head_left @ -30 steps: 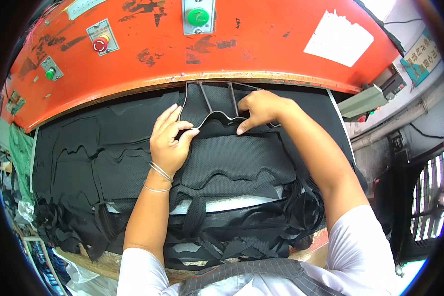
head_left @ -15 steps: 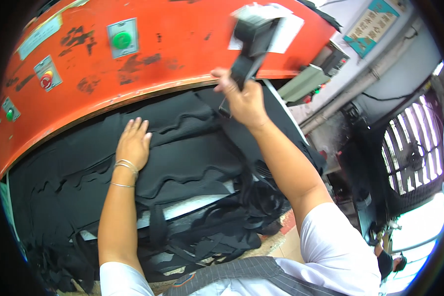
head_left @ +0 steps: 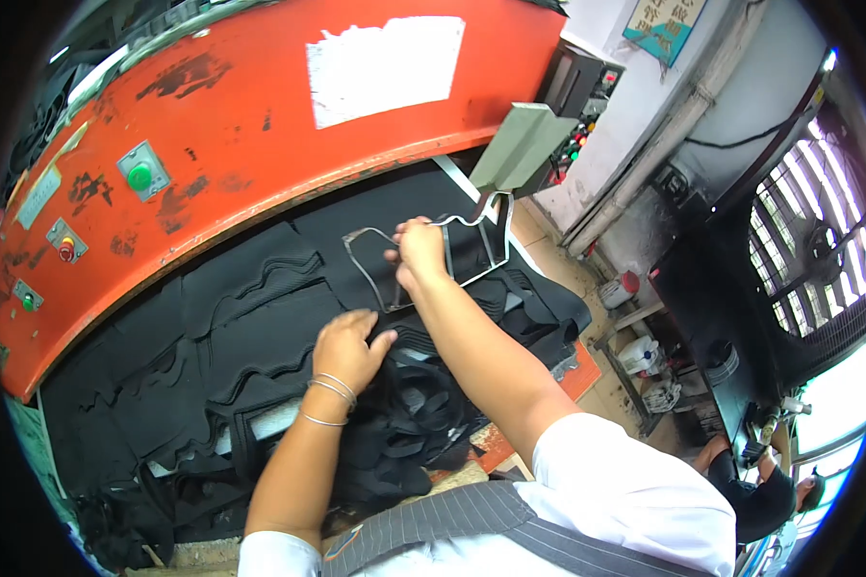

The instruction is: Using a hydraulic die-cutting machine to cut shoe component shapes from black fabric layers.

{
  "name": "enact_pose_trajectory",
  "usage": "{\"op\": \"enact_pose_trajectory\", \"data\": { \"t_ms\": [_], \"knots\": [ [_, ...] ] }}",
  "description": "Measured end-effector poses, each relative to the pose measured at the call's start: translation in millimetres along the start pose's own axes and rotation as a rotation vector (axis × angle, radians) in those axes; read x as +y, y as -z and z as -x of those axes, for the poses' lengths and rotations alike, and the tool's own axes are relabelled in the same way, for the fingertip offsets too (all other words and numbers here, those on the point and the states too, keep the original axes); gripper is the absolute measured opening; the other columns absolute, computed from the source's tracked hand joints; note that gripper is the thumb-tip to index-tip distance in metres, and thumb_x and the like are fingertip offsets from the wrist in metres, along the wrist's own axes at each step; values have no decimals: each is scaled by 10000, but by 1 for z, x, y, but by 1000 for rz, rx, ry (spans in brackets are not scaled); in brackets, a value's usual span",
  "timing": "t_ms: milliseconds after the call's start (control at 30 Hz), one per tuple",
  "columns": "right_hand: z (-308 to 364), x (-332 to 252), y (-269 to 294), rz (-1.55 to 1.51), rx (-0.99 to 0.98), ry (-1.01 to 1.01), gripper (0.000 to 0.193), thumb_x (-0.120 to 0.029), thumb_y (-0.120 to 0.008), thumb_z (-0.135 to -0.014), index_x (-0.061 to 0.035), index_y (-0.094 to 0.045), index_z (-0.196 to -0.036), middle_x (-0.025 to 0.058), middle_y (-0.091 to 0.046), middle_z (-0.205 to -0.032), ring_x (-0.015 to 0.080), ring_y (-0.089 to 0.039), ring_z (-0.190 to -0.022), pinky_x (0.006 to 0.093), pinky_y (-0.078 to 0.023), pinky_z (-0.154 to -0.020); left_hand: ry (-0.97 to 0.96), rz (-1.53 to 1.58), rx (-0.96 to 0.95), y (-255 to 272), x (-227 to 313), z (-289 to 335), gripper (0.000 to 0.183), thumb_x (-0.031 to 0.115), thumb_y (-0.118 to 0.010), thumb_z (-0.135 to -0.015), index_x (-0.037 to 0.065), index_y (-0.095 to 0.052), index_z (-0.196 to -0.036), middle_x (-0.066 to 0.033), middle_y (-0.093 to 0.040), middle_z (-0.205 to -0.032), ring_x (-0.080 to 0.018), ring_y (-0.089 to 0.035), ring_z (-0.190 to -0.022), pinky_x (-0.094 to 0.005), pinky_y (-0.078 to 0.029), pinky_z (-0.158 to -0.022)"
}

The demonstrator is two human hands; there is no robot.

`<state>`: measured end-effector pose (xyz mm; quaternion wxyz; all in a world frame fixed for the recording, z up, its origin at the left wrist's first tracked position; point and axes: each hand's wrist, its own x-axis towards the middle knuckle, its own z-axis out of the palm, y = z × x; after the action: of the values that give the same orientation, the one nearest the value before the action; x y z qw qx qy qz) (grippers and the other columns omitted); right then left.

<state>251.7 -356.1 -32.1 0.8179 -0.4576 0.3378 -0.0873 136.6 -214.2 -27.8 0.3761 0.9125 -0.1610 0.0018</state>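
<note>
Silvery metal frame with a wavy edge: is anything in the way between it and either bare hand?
Nothing visible. The bare right hand holds the silvery wavy-edged metal frame; the bare left hand is close to its lower-left corner, with only black sheet material showing around there.

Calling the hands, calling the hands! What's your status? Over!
Right hand holding metal frame. Left hand open, nothing visible in it. Frame over black sheets, toward their right end. Black scraps heaped beside left forearm.
</note>
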Motion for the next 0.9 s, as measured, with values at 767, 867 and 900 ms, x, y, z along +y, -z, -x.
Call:
{"op": "enact_pose_trajectory", "data": {
  "t_ms": [767, 867, 900],
  "knots": [
    [-56, -141, 185, 1438, -761, 808, 395, -233, -755, -758, -54, -598, -1072, 174, -598, -1136, 345, -555, -1075, 412, -447, -902, 117, -99, 370, -58, 8, 38, 200, 146, -721, -796, 72, -716, -982, -84, -673, -970, -278, -593, -1115, -443, -394, -1032],
    [-82, -119, 188, 1331, -835, 748, 346, -215, -768, -730, -46, -604, -984, 117, -609, -1016, 335, -556, -1045, 394, -448, -896, 113, -62, 381, -63, 9, 37, 245, 155, -721, -800, 64, -706, -1027, -82, -662, -993, -280, -579, -1134, -447, -384, -1040],
    [-83, -118, 185, 1345, -834, 691, 308, -209, -766, -736, -38, -609, -937, 118, -619, -981, 335, -562, -1035, 389, -450, -897, 128, -68, 368, -61, 8, 38, 248, 147, -718, -803, 55, -706, -1034, -90, -664, -984, -288, -580, -1137, -442, -378, -1049]
  ]
}}
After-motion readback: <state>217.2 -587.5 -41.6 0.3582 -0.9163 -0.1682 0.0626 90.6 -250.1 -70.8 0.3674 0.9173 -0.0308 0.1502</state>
